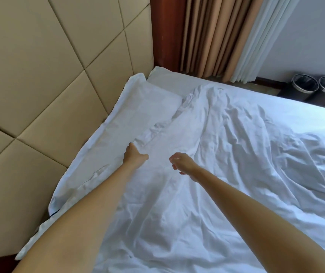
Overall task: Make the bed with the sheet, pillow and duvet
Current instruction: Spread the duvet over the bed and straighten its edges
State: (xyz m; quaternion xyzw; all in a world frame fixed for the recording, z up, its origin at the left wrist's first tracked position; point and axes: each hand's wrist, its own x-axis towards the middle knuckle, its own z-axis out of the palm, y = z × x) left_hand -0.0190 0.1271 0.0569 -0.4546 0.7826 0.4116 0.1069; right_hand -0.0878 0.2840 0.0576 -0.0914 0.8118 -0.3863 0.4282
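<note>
Far left on my feed is the tan padded headboard (39, 75), all square quilted panels. A flat white pillow (138, 111) lies right along it. The left hand (135, 155) has its fingers (131, 145) on a scrunched ridge of the duvet (236, 144), can't tell if they're pinching it. The right hand (183, 163) hovers loosely curled, holding nothing. The wrinkly white duvet sprawls over the bed to the right.

White pillow (148, 109) lies flat along the padded headboard (59, 75), the rumpled white duvet (236, 146) bunched against its edge
</note>
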